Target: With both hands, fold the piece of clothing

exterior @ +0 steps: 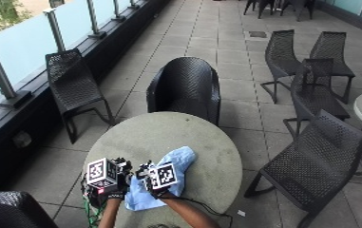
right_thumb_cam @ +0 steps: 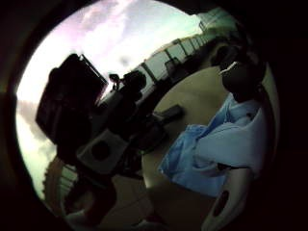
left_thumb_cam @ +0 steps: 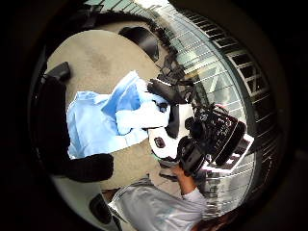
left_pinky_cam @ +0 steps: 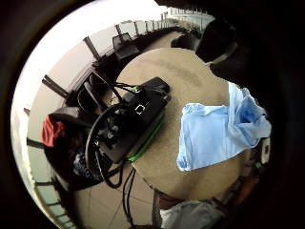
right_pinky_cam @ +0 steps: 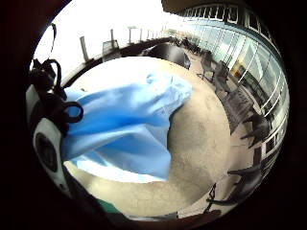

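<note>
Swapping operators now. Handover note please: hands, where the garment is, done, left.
Right hand: over the light blue garment, a raised fold of cloth at its palm; grip itself not visible.
Left hand: held above the round table beside the garment, no cloth seen in it.
Garment: bunched on the table's near edge, part lifted, the rest lying flat.
Done: no neat fold visible.
Left: spread it flat, then fold with both hands.

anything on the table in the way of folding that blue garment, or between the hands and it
Nothing visible blocks it. The light blue garment lies bunched on the round table with bare tabletop beyond it. The right hand is already at the cloth; the left hand is beside it.
</note>
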